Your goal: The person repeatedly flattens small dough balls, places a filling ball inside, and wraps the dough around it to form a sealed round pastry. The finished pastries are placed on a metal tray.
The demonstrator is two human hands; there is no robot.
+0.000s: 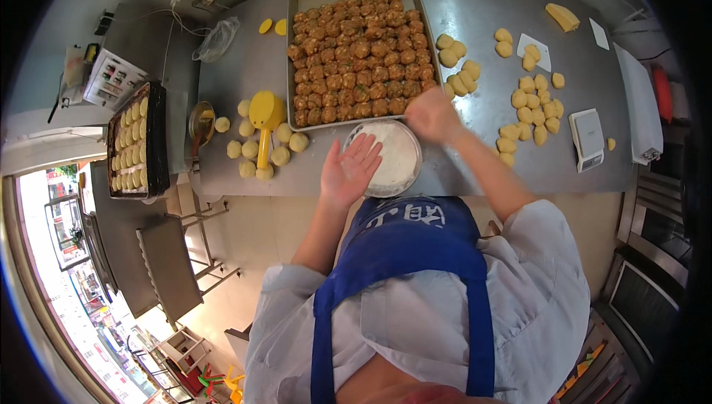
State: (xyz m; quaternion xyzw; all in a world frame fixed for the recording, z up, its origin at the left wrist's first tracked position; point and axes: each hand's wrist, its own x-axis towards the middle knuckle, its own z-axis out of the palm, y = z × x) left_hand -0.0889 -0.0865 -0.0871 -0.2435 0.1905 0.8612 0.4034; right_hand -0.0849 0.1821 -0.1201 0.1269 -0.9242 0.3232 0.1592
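Note:
Palm up and bare, my left hand (pixel 350 173) hovers over the left side of a round tray of white flour (pixel 396 153). My right hand (pixel 434 117) is blurred and curled by the near right corner of a large metal tray (pixel 356 123); whether it grips anything is hidden. Rows of brown filling balls (pixel 361 64) fill most of that tray. Just beyond my right hand lie yellow dough pieces (pixel 461 82), one partly covered by it. Left of the tray, several round dough balls (pixel 249 149) sit around a yellow plastic scoop (pixel 266 114).
More dough pieces (pixel 534 106), a white digital scale (pixel 587 138), a white scraper (pixel 534 52) and a dough chunk (pixel 562 17) are on the table's right. A metal bowl (pixel 201 123) stands at its left edge, near a plastic bag (pixel 218 39). A dark baking tray (pixel 158 142) holds rows of shaped dough.

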